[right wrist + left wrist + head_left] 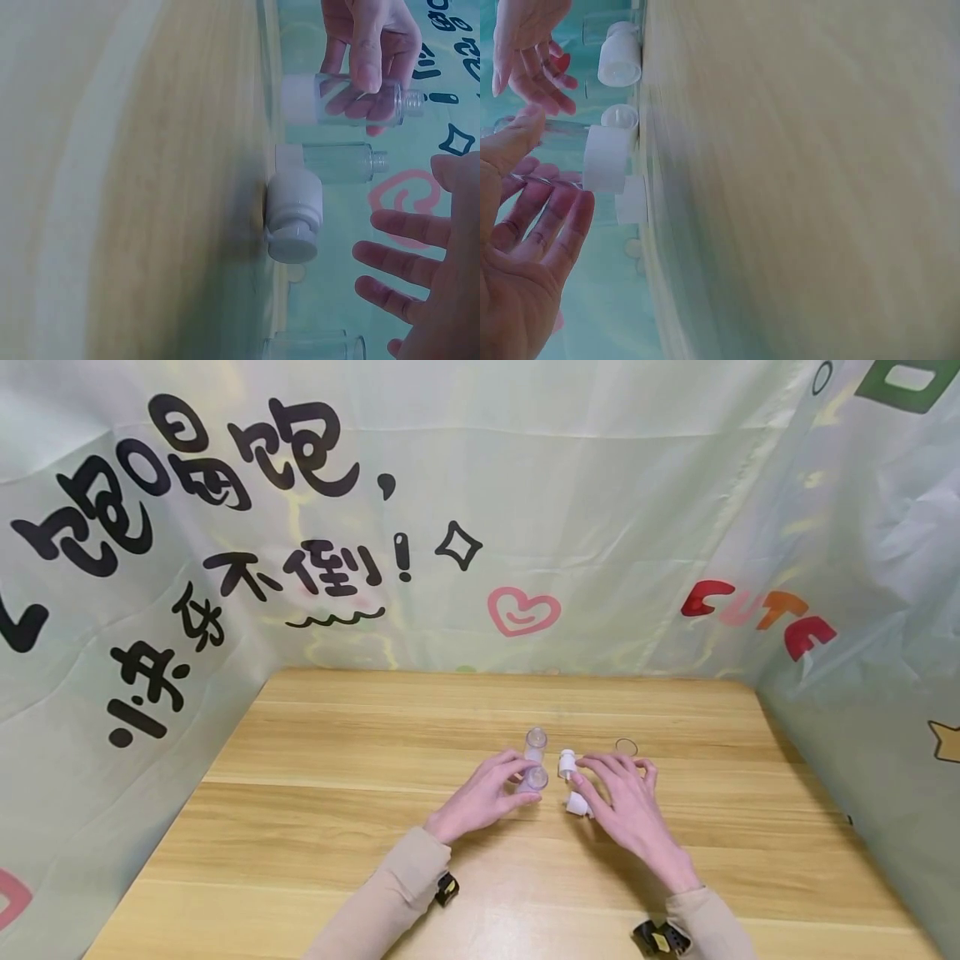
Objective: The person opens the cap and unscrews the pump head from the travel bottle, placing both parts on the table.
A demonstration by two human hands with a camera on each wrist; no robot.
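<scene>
My left hand (487, 793) grips a clear bottle (360, 101) with a white base and an open threaded neck, thumb on one side and fingers on the other. The bottle is upright and appears slightly raised from the table. Just behind it stands a second clear bottle (536, 742) of the same kind. Over two white pump heads, one farther back (567, 763) and one nearer (577, 804), hovers my right hand (622, 797). Its fingers are spread and loosely bent, and the right wrist view shows nothing held in them.
A clear cylindrical cap (626, 747) stands behind the right hand; clear cylinder walls (315, 346) also show in the right wrist view. The wooden table (337, 827) is bounded by printed cloth walls (600, 510) at the back and sides.
</scene>
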